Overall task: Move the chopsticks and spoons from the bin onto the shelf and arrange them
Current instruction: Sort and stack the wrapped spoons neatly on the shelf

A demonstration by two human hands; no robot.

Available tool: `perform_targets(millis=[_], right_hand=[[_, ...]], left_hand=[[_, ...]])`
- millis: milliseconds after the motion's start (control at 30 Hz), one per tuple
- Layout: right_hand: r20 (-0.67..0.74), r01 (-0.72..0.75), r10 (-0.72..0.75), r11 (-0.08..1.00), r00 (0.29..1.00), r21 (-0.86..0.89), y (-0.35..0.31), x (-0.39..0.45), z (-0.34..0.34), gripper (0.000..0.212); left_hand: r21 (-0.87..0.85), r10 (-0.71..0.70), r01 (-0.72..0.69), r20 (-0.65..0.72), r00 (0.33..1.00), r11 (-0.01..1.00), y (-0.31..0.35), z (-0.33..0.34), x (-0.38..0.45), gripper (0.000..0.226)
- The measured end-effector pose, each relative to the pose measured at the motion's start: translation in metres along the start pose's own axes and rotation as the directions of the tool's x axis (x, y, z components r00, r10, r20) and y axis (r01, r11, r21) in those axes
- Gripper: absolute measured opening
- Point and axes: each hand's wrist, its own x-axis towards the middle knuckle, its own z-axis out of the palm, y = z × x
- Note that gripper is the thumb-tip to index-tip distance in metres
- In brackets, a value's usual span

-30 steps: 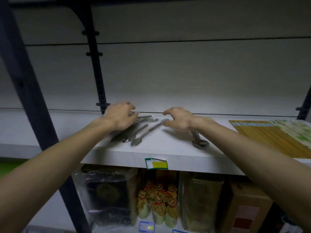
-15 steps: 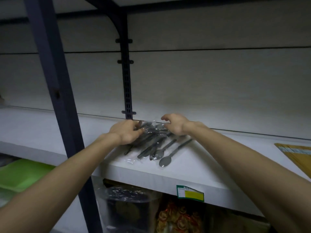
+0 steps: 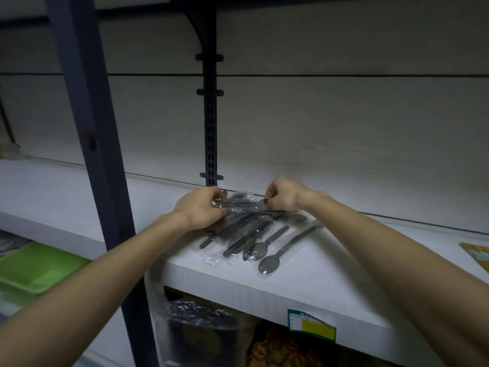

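Both hands on wrapped spoons point(image 3: 246, 229) piled on white shelf point(image 3: 330, 284); left hand point(image 3: 201, 211) and right hand point(image 3: 283, 194) each pinch the plastic wrap at pile's back, green bin point(image 3: 34, 268) lower left

- A white shelf point(image 3: 304, 284) runs the width of the frame against a pale back wall, carried on dark metal uprights.
- A loose heap of plastic-wrapped metal spoons point(image 3: 246, 229) lies on the board just in front of the slotted rear upright point(image 3: 211, 128), handles fanned toward the front edge.
- One wrapped spoon point(image 3: 283, 247) lies slightly apart, on the heap's right edge.
- Well to the right of the spoons, a yellow packet point(image 3: 476, 254) lies flat at the frame's edge.
- A green-and-yellow label point(image 3: 312, 324) hangs on the front lip, below and right of the spoons.
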Motion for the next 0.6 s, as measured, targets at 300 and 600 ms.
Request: perform_targets(millis=[300, 600], right_hand=[[0.043, -0.076, 0.081, 0.991, 0.996, -0.111, 0.023, -0.004, -0.015, 0.010], [0.001, -0.119, 0.119, 0.993, 0.993, -0.023, 0.033, -0.014, -0.032, 0.015]], left_hand=[[0.014, -0.113, 0.112, 0.115, 0.987, 0.994, -0.006, -0.001, 0.015, 0.043], [-0.288, -0.246, 0.249, 0.047, 0.968, 0.925, -0.020, -0.009, 0.023, 0.024]])
